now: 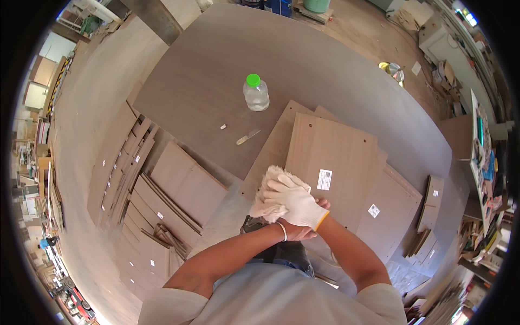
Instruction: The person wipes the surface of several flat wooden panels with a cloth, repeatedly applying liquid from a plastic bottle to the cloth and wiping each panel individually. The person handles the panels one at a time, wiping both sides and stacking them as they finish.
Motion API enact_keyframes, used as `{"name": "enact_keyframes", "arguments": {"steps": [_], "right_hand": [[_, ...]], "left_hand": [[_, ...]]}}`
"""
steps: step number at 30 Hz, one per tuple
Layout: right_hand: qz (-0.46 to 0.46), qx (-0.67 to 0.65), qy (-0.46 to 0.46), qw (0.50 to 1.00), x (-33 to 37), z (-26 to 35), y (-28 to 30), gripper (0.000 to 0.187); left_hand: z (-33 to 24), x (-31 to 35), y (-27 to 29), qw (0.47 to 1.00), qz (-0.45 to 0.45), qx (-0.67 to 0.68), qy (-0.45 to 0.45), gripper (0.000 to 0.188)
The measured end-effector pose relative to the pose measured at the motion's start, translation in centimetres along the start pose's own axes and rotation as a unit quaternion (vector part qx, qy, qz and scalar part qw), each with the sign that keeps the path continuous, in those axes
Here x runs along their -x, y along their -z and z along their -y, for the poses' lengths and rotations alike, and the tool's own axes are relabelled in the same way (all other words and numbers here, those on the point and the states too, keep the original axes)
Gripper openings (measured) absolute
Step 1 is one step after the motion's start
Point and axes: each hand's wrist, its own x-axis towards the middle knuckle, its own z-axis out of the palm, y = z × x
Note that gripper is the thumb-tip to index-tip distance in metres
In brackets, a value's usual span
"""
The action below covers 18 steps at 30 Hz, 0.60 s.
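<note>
My right hand (292,199) wears a white knit glove (310,212) with a yellow cuff edge. Its fingers lie over a fluffy cream cloth (265,201), bunched under and beside them. My bare left hand (299,233), with a white band at the wrist, wraps round the glove's cuff from below; its fingertips show on the far side. Both hands are close in front of my body, over the near edge of a stack of brown panels. The top panel (336,143) has a white label (324,180) and corner holes.
On the large brown board (189,92) stand a clear bottle with a green lid (255,96), a small knife (247,137) and a tiny white piece (223,127). Stacked brown panels (184,176) lie to the left. Narrow pieces (430,203) lie at the right. A post (154,20) rises beyond.
</note>
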Motion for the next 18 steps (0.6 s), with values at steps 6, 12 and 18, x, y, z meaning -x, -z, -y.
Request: {"name": "enact_keyframes", "arguments": {"steps": [6, 12, 18], "right_hand": [[-0.048, 0.057, -0.102, 0.992, -0.5, -2.5, 3.5, 0.035], [-0.088, -0.058, -0.201, 0.974, 4.7, 6.4, -3.0, 0.052], [-0.157, -0.058, -0.1, 0.981, 12.7, 9.8, -5.9, 0.059]], "left_hand": [[-5.9, 1.8, 9.5, 0.986, 0.067, 0.108, -0.107, 0.018], [6.7, -10.8, 14.1, 0.998, 0.032, -0.05, 0.001, 0.048], [11.0, -11.5, 9.6, 0.969, 0.087, -0.23, 0.004, 0.062]]}}
